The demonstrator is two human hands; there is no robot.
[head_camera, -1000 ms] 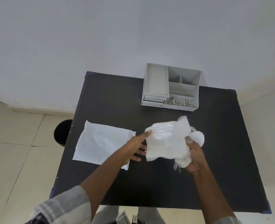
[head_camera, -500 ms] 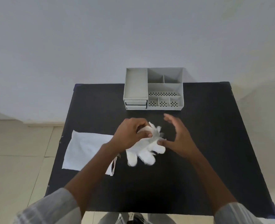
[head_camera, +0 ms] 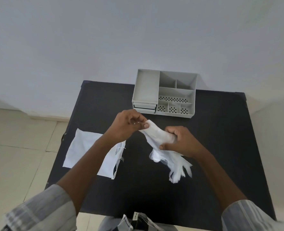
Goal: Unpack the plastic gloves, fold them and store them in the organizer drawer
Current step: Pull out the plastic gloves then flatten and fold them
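A bunch of thin translucent plastic gloves (head_camera: 157, 135) is stretched between both hands above the black table (head_camera: 221, 139). My left hand (head_camera: 128, 125) pinches the upper end of the gloves. My right hand (head_camera: 179, 140) is closed around their middle, and the glove fingers (head_camera: 177, 169) trail down to the table below it. The grey organizer (head_camera: 146, 87) stands at the table's far edge, its two small drawers (head_camera: 144, 106) shut at the front left.
A flat white plastic packet (head_camera: 84, 149) lies on the left part of the table, partly under my left forearm. Beige floor tiles lie to the left and a white wall stands behind the table.
The gloves went from a crumpled bundle held low over the table to a strip pulled taut between both hands. My right hand closed on them and my left hand rose toward the organizer.
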